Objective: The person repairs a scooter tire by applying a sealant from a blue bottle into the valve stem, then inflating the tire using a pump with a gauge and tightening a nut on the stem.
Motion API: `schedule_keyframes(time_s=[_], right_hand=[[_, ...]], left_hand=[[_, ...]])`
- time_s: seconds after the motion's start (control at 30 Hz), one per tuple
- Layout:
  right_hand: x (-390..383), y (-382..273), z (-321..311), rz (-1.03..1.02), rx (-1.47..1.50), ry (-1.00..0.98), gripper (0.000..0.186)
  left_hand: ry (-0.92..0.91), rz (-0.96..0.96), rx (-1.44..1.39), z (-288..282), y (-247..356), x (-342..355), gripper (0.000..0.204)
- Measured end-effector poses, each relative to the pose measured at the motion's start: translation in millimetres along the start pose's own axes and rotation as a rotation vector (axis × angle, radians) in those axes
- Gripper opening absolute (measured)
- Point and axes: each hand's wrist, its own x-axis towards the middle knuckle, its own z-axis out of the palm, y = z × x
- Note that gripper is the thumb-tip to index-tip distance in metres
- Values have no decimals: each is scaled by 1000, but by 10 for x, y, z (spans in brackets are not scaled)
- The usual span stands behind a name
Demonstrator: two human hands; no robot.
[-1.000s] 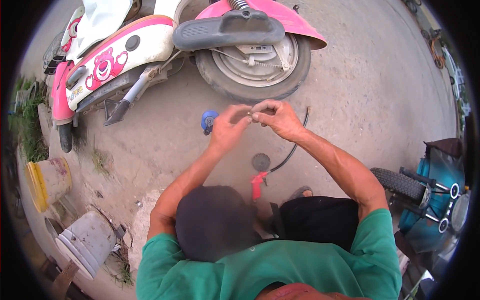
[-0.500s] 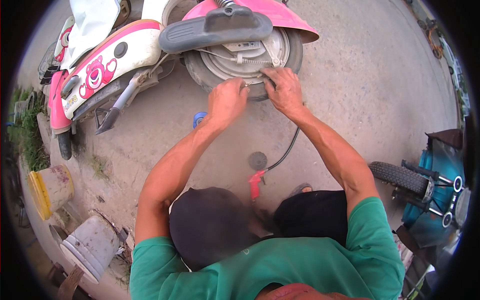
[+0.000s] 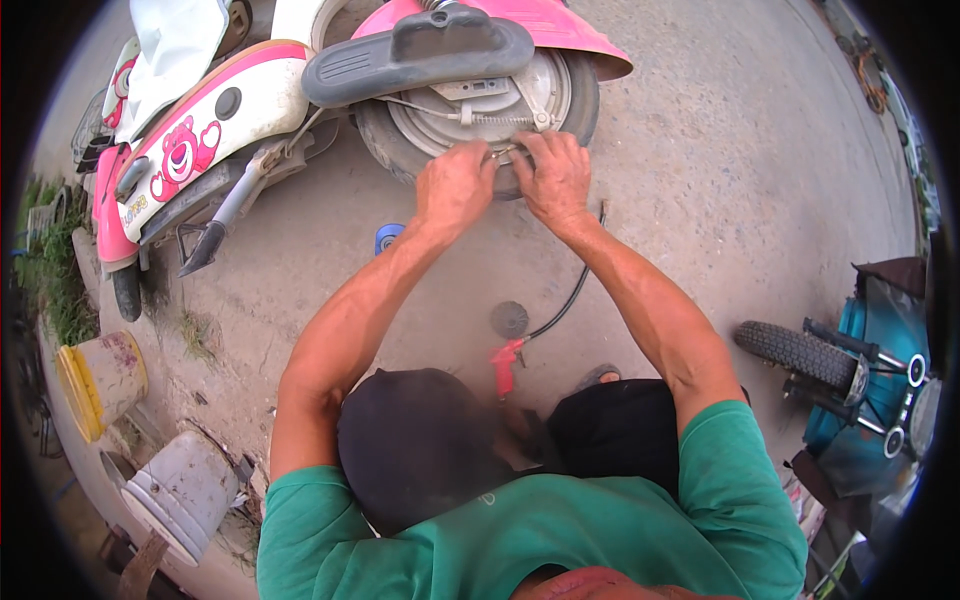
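My left hand (image 3: 455, 185) and my right hand (image 3: 555, 175) meet at the lower rim of the scooter's wheel (image 3: 410, 140), fingertips closed around a small metal piece (image 3: 503, 152), too small to identify. The white and pink scooter (image 3: 240, 120) has a grey footrest (image 3: 410, 65) above the wheel and a brake spring (image 3: 495, 118) on the hub. Below my hands, a red air gun (image 3: 503, 370) with a black hose (image 3: 565, 305) lies beside a grey round object (image 3: 509, 318). A blue round object (image 3: 388, 238) is partly hidden behind my left forearm.
Two buckets, one yellow-rimmed (image 3: 105, 385) and one white (image 3: 175, 495), sit at left near weeds (image 3: 60, 260). At right is a vehicle with a knobby tyre (image 3: 795, 355) and teal bodywork (image 3: 840, 310). The concrete ground (image 3: 700, 200) surrounds the scooter.
Both hands have moved forward from over the ground onto the wheel's lower rim, and now sit slightly closer to the hub fittings, still pinching at the small piece.
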Motion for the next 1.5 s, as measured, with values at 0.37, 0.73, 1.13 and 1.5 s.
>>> schedule_keyframes(time_s=[0.37, 0.73, 1.13, 1.5], right_hand=[[-7, 73, 38, -52, -22, 37, 26], [-27, 117, 46, 0, 42, 71, 23], [19, 64, 7, -20, 50, 28, 20], [-17, 78, 87, -56, 59, -48, 22]], left_hand=[[-56, 177, 93, 19, -41, 145, 16], [-445, -732, -829, 17, 64, 328, 19], [108, -117, -366, 248, 7, 66, 23], [-41, -477, -488, 101, 74, 35, 23]])
